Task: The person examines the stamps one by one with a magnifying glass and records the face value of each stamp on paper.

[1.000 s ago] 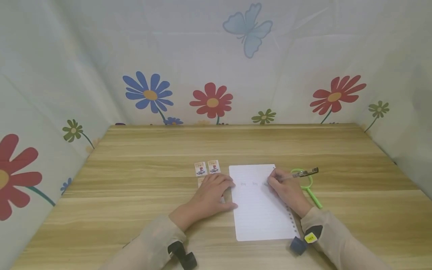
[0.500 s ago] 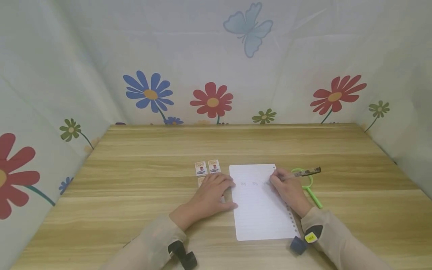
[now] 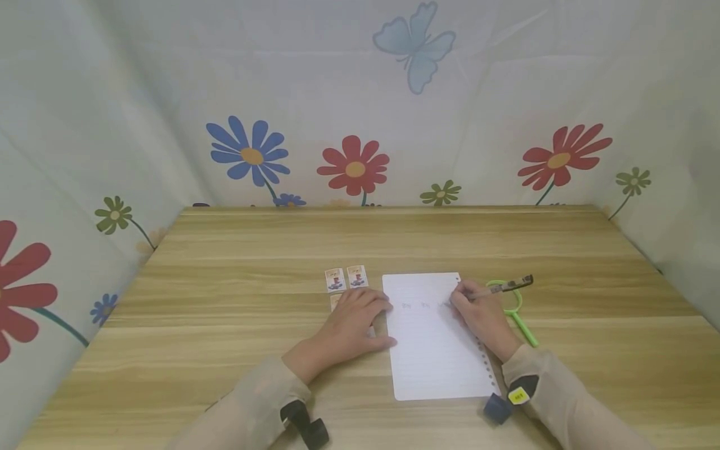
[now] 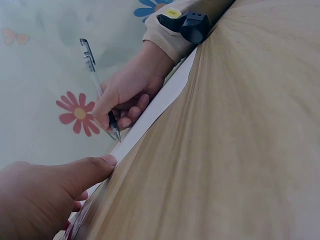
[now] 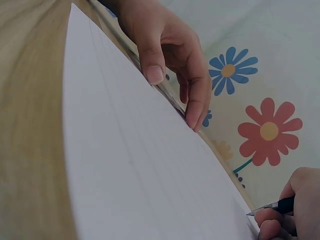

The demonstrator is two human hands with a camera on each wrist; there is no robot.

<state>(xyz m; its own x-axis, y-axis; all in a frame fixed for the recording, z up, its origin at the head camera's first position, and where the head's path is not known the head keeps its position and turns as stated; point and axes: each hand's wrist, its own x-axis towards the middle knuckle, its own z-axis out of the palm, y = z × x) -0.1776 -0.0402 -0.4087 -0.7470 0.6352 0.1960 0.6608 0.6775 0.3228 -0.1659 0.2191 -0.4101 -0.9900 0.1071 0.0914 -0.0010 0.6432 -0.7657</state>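
Note:
My right hand (image 3: 485, 315) pinches a pen (image 3: 509, 284) with a clear barrel and dark end, its tip at the upper right of a lined white sheet (image 3: 433, 356). A short row of small handwritten marks (image 3: 415, 305) runs leftward from the tip. In the left wrist view the pen (image 4: 95, 75) leans, its point touching or just over the paper. My left hand (image 3: 350, 322) lies at the sheet's left edge, thumb and fingertips touching it, fingers relaxed. Under and behind that hand are small picture cards (image 3: 334, 280), partly covered.
A green-rimmed magnifying glass (image 3: 523, 328) lies right of the sheet, partly hidden behind the right hand. The wooden table (image 3: 253, 250) reaches back to a flower-printed cloth (image 3: 478, 112). Cameras are strapped to both wrists.
The pen's back end swings slightly as the right hand makes small motions at the third group of marks. The left hand and sheet stay in place.

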